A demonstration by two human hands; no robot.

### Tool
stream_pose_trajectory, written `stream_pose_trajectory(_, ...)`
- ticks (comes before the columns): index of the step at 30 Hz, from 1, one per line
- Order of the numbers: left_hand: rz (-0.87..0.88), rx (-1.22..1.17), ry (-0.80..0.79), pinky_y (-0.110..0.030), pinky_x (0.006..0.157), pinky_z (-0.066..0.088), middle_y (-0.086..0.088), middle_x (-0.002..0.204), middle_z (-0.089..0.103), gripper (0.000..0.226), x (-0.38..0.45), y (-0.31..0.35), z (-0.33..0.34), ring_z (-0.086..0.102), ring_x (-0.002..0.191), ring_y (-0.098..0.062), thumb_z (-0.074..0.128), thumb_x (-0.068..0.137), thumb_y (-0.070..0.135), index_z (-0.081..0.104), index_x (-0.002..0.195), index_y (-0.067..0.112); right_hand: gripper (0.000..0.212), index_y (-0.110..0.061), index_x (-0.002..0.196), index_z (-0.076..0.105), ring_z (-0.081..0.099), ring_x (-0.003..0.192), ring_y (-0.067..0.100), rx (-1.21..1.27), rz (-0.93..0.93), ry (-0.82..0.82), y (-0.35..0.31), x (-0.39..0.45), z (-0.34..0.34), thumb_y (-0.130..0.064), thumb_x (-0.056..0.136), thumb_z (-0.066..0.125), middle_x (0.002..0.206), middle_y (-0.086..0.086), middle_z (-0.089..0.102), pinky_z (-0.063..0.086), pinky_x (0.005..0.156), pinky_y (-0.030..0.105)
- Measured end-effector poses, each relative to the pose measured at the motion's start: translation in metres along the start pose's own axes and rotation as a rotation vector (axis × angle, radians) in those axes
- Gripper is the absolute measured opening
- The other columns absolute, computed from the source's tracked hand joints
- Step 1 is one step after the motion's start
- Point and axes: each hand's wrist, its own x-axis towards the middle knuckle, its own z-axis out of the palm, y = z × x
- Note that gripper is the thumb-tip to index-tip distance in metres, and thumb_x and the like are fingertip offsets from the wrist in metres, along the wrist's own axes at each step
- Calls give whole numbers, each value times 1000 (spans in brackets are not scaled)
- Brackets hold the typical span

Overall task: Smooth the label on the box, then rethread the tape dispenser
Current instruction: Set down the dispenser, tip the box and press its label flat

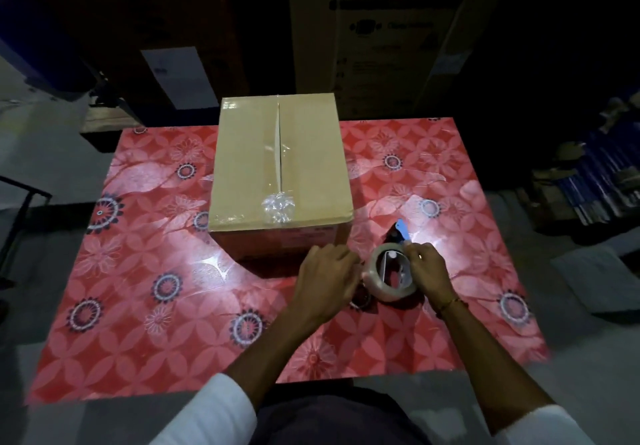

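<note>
A closed brown cardboard box (280,167) stands at the back middle of the table, its centre seam taped, with a crumpled wad of clear tape (278,208) near its front edge. A label is hard to make out on its shaded front face. Right of the box's front corner lies the tape dispenser (391,271) with a clear tape roll and a blue-tipped dark head (399,231). My left hand (327,276) pinches at the roll's left side. My right hand (427,268) grips the roll's right side, fingertips on its top.
A red floral cloth (145,271) covers the table. Behind it stand a large washing machine carton (388,29) and a dark box with a white label (178,75). Stacked items (588,181) sit at the right, a pale cushion (595,275) beside them.
</note>
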Motion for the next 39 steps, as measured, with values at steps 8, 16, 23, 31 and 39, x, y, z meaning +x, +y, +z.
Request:
stream_pose_trajectory(8, -13, -16, 36, -41, 69, 44, -8, 92, 66, 17, 0, -3, -4, 61, 82, -30, 57, 92, 19, 70, 96, 9, 42, -1, 88, 70, 59, 90, 38, -121, -14, 58, -10, -5, 3, -30, 107, 47, 90, 15, 54, 34, 70, 36)
stream_pose_trajectory(16, -90, -54, 340, -39, 58, 46, -7, 83, 59, 10, -16, -16, -26, 57, 74, -25, 59, 92, 15, 65, 91, 8, 49, -13, 142, 51, 64, 112, 30, -57, -265, 165, -40, -11, -7, -38, 101, 59, 127, 12, 63, 51, 88, 42)
stream_pose_trajectory(23, -469, 68, 692, -30, 86, 29, -8, 104, 50, 26, -29, -70, -61, 46, 101, -26, 63, 83, 33, 60, 102, 16, 61, -27, 146, 48, 52, 131, 17, 97, -717, 4, -112, -32, 18, -50, 93, 67, 148, -1, 44, 53, 103, 43)
stream_pose_trajectory(31, -663, -366, 306, -47, 110, 41, -9, 153, 31, 77, -46, -113, -62, 37, 140, -27, 58, 87, 63, 30, 151, 30, 56, -21, 139, 62, 41, 145, 28, -86, -724, -66, -136, -39, 45, -46, 90, 72, 162, 5, 40, 38, 116, 53)
stream_pose_trajectory(39, -590, 41, 473, -39, 73, 53, -10, 122, 58, 62, -34, -99, -89, 64, 99, -30, 51, 88, 65, 54, 135, 25, 38, -16, 133, 68, 55, 136, 24, -56, -646, 23, -174, -46, 25, -31, 98, 67, 154, 3, 54, 48, 108, 51)
